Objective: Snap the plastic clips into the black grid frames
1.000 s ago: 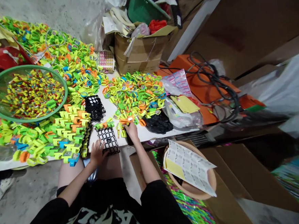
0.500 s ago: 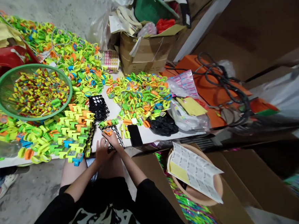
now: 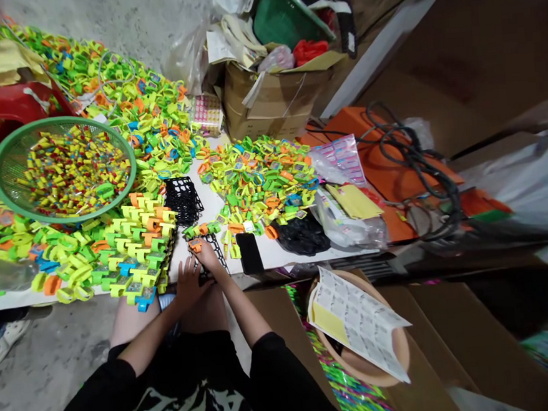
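Observation:
My right hand [image 3: 208, 254] pinches a small orange plastic piece [image 3: 195, 245] over a black grid tray [image 3: 216, 250] at the near edge of the white table [image 3: 277, 255]. My left hand [image 3: 187, 283] rests on the near end of that tray, fingers spread flat. A short row of green and orange pieces [image 3: 199, 229] lines the tray's far end. Beyond it lies a loose pile of yellow, green and orange pieces [image 3: 258, 178]. A dark phone [image 3: 249, 253] lies just right of the tray.
Filled trays of pieces [image 3: 136, 243] stack at left, with a second black grid tray [image 3: 183, 199] behind. A green mesh basket [image 3: 60, 167] holds more pieces. Cardboard box [image 3: 266, 99], sticker bags [image 3: 344, 207], cables [image 3: 411, 158] and a bowl with sticker sheets [image 3: 357, 318] sit right.
My right hand drew back from the loose pile to the black tray, bringing an orange piece. The phone it covered now shows. My left hand stayed on the tray.

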`<state>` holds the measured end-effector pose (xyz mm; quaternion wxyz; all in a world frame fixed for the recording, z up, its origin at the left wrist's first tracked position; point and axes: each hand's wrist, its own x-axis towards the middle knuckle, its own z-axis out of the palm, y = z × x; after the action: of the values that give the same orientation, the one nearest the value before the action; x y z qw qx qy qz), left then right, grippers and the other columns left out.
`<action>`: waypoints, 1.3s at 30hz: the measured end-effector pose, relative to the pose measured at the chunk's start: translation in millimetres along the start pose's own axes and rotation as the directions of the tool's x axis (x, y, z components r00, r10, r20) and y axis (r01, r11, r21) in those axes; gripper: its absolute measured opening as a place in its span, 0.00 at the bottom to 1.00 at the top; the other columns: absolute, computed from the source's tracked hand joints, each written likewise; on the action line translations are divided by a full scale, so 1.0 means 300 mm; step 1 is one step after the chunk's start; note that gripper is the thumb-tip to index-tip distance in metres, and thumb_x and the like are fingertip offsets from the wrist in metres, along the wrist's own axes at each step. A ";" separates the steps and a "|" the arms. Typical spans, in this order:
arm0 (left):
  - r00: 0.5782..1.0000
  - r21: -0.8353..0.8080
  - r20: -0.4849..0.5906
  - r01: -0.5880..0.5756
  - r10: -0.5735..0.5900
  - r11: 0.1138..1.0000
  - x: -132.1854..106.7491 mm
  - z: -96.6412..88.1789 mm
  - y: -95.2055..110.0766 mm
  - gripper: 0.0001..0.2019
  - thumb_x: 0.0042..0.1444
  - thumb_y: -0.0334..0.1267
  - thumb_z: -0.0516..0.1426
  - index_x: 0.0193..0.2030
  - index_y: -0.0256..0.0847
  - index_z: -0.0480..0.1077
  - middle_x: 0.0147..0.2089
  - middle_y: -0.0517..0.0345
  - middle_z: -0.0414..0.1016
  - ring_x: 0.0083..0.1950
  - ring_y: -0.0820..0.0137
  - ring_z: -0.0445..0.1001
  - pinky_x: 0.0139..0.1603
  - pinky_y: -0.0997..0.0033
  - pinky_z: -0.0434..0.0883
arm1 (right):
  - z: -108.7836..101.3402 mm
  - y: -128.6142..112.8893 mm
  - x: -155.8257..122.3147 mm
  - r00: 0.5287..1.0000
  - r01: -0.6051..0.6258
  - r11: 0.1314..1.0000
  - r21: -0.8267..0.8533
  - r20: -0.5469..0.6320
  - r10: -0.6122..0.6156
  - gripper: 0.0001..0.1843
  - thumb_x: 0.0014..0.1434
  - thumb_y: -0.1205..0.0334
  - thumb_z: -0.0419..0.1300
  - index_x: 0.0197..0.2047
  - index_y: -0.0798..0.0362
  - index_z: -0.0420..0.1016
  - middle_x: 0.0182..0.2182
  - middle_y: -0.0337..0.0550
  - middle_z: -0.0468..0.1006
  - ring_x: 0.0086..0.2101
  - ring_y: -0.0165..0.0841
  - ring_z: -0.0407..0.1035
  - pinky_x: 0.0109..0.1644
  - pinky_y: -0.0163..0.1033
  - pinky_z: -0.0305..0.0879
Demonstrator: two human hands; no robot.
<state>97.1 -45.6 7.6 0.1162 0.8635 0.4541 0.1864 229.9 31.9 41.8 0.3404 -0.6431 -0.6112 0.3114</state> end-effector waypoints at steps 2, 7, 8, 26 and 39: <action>1.000 -0.007 0.004 0.000 0.000 1.000 0.002 0.005 -0.003 0.33 0.59 0.58 0.54 0.64 0.36 0.62 0.70 0.37 0.58 0.72 0.49 0.53 0.72 0.39 0.49 | -0.008 -0.012 0.011 0.999 -0.017 1.000 -0.026 0.040 0.018 0.07 0.57 0.67 0.60 0.39 0.54 0.77 0.41 0.47 0.79 0.42 0.37 0.72 0.51 0.40 0.66; 1.000 -0.021 0.021 -0.003 0.004 1.000 0.002 0.011 -0.009 0.34 0.59 0.58 0.54 0.65 0.37 0.61 0.70 0.38 0.57 0.72 0.48 0.53 0.72 0.38 0.48 | -0.015 -0.027 0.022 0.998 -0.012 0.999 -0.053 0.067 0.015 0.09 0.58 0.69 0.60 0.42 0.54 0.78 0.43 0.48 0.80 0.44 0.37 0.73 0.52 0.39 0.66; 1.000 -0.021 0.023 0.000 0.001 1.000 0.002 0.011 -0.009 0.34 0.59 0.58 0.54 0.65 0.37 0.61 0.71 0.39 0.57 0.72 0.48 0.53 0.72 0.39 0.48 | -0.017 -0.027 0.022 0.998 -0.008 0.998 -0.056 0.066 0.012 0.09 0.58 0.69 0.60 0.42 0.54 0.78 0.43 0.48 0.80 0.44 0.37 0.73 0.51 0.39 0.66; 1.000 0.002 -0.005 -0.021 0.021 1.000 0.008 -0.008 -0.005 0.36 0.60 0.58 0.53 0.69 0.40 0.56 0.72 0.41 0.54 0.73 0.49 0.52 0.71 0.39 0.49 | -0.162 -0.029 -0.153 0.925 -0.312 0.885 -0.345 -0.324 0.199 0.14 0.66 0.64 0.49 0.49 0.60 0.71 0.47 0.59 0.74 0.44 0.40 0.72 0.48 0.41 0.66; 0.999 -0.027 -0.029 -0.016 0.015 1.000 -0.003 0.006 -0.010 0.38 0.60 0.58 0.53 0.68 0.33 0.56 0.72 0.38 0.54 0.73 0.51 0.51 0.72 0.43 0.48 | -0.222 0.005 -0.116 0.880 -0.474 0.792 -0.385 -0.248 0.406 0.09 0.58 0.72 0.55 0.41 0.59 0.73 0.37 0.59 0.80 0.38 0.40 0.76 0.38 0.37 0.67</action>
<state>95.2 -44.9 4.7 0.1198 0.8624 0.4465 0.2061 283.0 -6.8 78.2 0.1519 -0.8488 -0.4703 0.1879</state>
